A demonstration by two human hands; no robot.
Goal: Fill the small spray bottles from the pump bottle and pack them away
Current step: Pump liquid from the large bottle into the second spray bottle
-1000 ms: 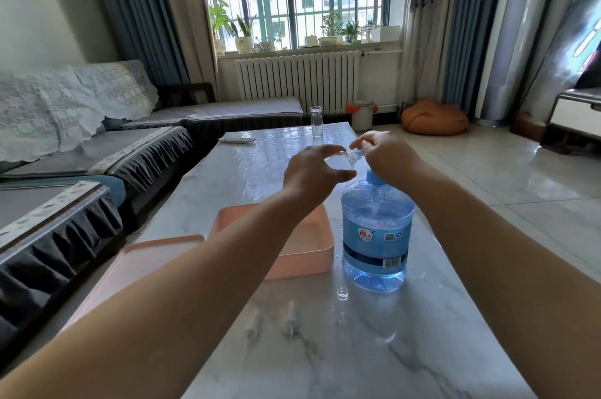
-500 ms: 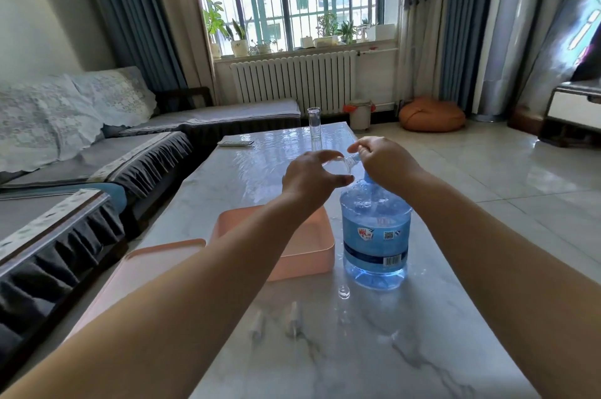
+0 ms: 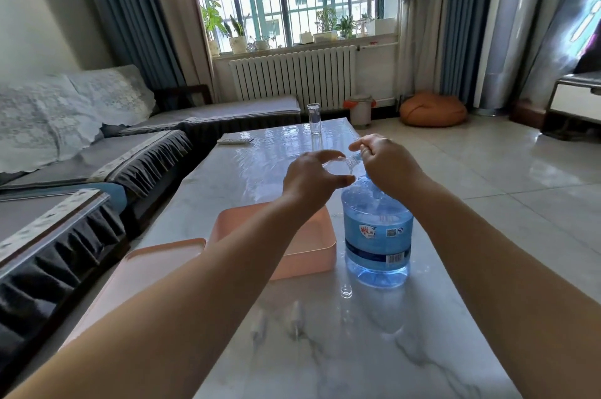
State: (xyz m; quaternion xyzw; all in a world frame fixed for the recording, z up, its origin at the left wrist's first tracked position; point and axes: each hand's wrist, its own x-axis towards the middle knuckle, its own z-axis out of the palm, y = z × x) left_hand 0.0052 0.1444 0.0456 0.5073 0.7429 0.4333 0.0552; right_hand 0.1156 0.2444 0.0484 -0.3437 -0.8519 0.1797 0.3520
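A blue water bottle point(image 3: 377, 236) with a label stands on the marble table point(image 3: 406, 350), right of a pink box point(image 3: 312, 255). My left hand point(image 3: 310, 179) holds a small clear spray bottle point(image 3: 335, 166) beside the big bottle's top. My right hand point(image 3: 383, 161) grips the pump part at the blue bottle's neck, which it mostly hides. A tiny clear cap point(image 3: 346, 290) and two clear spray pieces point(image 3: 294, 317) lie on the table in front of the blue bottle.
A pink lid point(image 3: 153, 268) lies left of the box at the table's left edge. A tall clear glass point(image 3: 314, 119) and a remote point(image 3: 234, 140) sit at the table's far end. A grey sofa point(image 3: 113, 151) runs along the left.
Both hands stay at the blue bottle's top, with only slight shifts. The view has tilted a little.
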